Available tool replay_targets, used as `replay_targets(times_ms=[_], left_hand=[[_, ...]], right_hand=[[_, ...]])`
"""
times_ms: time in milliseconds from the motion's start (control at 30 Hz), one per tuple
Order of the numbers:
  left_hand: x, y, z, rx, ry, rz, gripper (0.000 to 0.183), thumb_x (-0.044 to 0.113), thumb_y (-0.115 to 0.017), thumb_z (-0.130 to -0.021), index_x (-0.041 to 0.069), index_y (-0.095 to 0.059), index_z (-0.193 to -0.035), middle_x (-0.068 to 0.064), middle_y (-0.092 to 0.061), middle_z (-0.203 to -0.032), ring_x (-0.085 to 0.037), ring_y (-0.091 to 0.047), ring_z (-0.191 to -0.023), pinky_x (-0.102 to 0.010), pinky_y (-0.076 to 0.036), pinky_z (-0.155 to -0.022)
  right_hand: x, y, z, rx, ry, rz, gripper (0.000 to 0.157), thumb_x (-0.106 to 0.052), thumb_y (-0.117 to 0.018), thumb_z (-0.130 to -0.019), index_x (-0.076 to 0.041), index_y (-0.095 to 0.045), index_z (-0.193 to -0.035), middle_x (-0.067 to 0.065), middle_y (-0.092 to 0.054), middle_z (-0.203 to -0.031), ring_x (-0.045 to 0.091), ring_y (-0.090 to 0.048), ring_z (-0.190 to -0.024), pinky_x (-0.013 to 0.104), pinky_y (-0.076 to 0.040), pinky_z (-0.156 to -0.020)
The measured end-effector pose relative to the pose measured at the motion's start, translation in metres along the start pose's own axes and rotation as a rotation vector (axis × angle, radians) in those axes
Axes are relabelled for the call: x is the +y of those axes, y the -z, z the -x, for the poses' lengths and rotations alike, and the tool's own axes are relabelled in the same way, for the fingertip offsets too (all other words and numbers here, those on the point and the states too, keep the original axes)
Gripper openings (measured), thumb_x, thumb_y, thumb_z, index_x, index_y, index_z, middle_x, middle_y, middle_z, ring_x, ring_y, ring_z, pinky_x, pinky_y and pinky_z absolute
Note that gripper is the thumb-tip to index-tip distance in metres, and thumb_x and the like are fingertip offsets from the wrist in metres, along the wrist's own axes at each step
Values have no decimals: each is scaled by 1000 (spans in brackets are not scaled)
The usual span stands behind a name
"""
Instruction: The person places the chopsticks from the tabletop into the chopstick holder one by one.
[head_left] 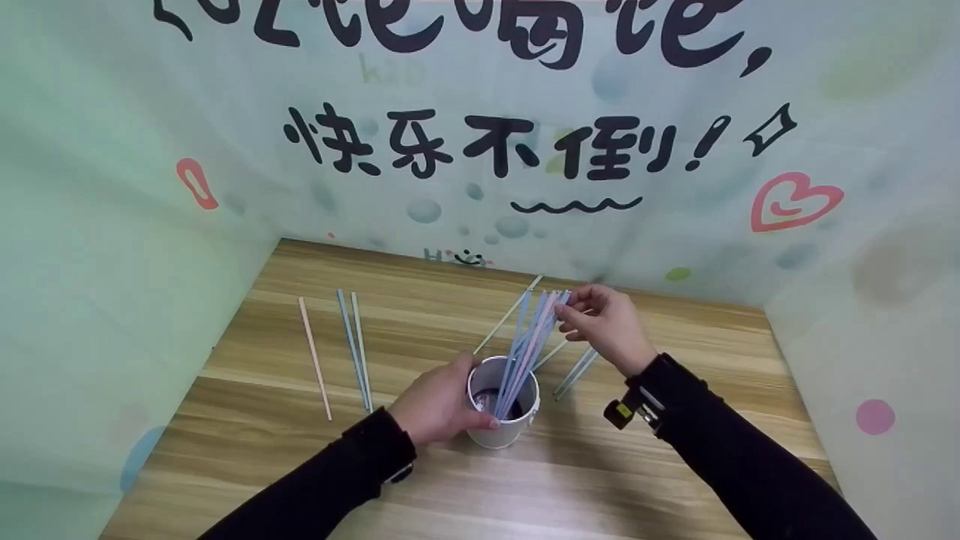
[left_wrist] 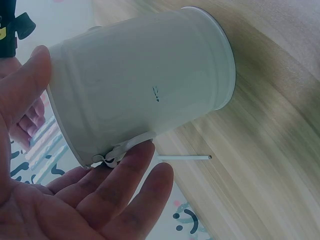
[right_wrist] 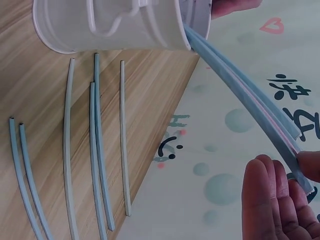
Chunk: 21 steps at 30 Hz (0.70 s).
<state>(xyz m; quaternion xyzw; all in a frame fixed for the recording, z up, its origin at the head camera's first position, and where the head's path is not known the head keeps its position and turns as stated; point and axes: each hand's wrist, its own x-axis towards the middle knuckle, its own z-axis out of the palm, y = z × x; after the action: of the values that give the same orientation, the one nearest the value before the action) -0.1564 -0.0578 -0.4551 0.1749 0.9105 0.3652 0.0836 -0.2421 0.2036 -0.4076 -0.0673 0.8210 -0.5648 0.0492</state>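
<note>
A small white bucket (head_left: 504, 436) with a wire handle stands on the wooden table near its middle. My left hand (head_left: 439, 401) grips it from the left, thumb at the rim and fingers along the side, as the left wrist view also shows on the bucket's wall (left_wrist: 142, 75). Several blue straws (right_wrist: 240, 95) and a pink straw (head_left: 541, 324) lean out of the bucket toward the upper right. At their top ends my right hand (head_left: 606, 324) pinches a blue straw between thumb and fingers. Part of the bucket's inside is hidden by the straws.
On the table's left lie a pink straw (head_left: 315, 358), a blue straw (head_left: 350, 341) and a pale straw (head_left: 361, 341). Another pale straw (head_left: 501, 324) lies behind the bucket, with blue straws (head_left: 576, 373) to its right. Printed fabric walls (head_left: 420, 232) border the table.
</note>
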Motion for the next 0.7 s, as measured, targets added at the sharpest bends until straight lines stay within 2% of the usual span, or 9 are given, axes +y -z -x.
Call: replay_targets(times_ms=[233, 600, 700], left_hand=[[0, 0, -1, 6, 10, 9, 78, 36, -91, -73, 2, -52, -131, -19, -70, -118, -32, -68, -108, -50, -54, -95], [0, -1, -2, -10, 27, 11, 79, 36, -91, -73, 3, -52, -133, -20, -69, -121, -32, -67, -110, -50, -53, -97], [0, -1, -1, -12, 21, 10, 79, 36, -91, -73, 3, -52, -133, -20, -69, -121, -32, -67, -110, -50, -53, -98]], right_hand=[[2, -3, 1, -34, 4, 17, 20, -13, -73, -93, 2, -62, -101, 8, -72, -90, 15, -72, -76, 28, -62, -67], [6, -6, 5, -73, 28, 47, 20, -13, -73, -93, 1, -61, -100, 1, -72, -87, 16, -72, -75, 28, -61, -65], [9, -3, 6, -79, 28, 51, 21, -13, -74, -93, 2, -61, -101, 8, -73, -90, 17, -72, -74, 29, -62, -65]])
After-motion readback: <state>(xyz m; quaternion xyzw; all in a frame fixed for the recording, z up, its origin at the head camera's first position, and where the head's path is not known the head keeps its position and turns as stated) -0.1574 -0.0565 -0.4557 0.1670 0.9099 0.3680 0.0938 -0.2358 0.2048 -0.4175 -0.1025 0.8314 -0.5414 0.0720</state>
